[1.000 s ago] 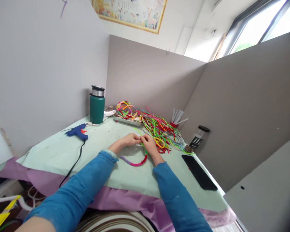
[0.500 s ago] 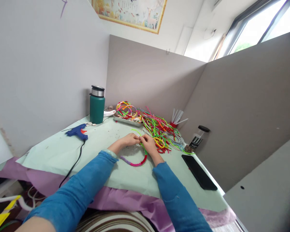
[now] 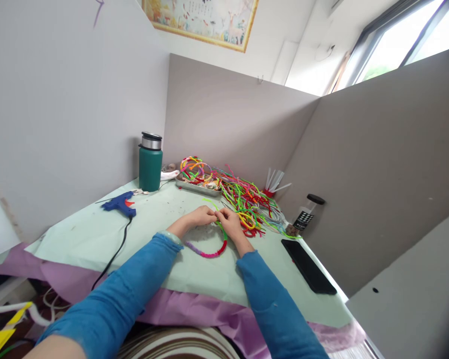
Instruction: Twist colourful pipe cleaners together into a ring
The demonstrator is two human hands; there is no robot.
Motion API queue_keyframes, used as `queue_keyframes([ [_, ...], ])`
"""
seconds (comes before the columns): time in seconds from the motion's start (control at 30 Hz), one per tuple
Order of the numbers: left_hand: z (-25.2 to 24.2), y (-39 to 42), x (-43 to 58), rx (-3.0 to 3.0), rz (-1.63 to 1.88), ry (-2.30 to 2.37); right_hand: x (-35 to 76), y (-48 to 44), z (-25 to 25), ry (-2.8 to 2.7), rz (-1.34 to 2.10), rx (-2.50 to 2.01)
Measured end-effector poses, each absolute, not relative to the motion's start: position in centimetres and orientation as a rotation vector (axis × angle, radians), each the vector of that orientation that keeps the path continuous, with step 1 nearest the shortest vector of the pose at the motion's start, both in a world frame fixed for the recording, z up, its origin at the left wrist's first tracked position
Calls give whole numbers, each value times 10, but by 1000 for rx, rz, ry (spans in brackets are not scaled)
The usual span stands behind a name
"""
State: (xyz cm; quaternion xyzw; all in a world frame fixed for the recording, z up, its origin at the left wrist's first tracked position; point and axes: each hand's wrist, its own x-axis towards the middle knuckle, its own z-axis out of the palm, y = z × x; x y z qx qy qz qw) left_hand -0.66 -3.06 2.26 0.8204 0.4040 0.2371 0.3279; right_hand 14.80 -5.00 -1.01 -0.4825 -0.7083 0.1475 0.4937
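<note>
Over the middle of the table my left hand (image 3: 202,216) and my right hand (image 3: 228,219) meet, fingertips pinched together. Both are closed on a green pipe cleaner (image 3: 208,201), whose loose end sticks out beyond the fingers. From beneath my right hand hangs a curved hoop (image 3: 212,255) wrapped in fuzzy bands of green, red, pink and purple; its lower arc comes near the tabletop. The green pipe cleaner appears to join the hoop's green part, but my fingers hide the exact spot.
A tangle of pipe cleaners (image 3: 243,194) lies behind my hands, beside a metal tray (image 3: 198,187) with finished hoops. On the left are a blue glue gun (image 3: 120,203) and a green bottle (image 3: 150,167). A black phone (image 3: 309,267) and a clear jar (image 3: 305,217) are right.
My fingers have shifted very slightly around the green pipe cleaner. Everything else looks the same.
</note>
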Motion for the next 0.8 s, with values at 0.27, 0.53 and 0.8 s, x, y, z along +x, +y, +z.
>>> queue_keyframes([
  [0.27, 14, -22, -6, 2145, 634, 1009, 148, -51, -10, -1727, 361, -1168],
  [0.53, 10, -20, -5, 2104, 690, 967, 149, -51, -9, -1715, 331, -1186],
  [0.8, 15, -24, -6, 2099, 708, 931, 151, -47, -11, -1657, 379, -1235],
])
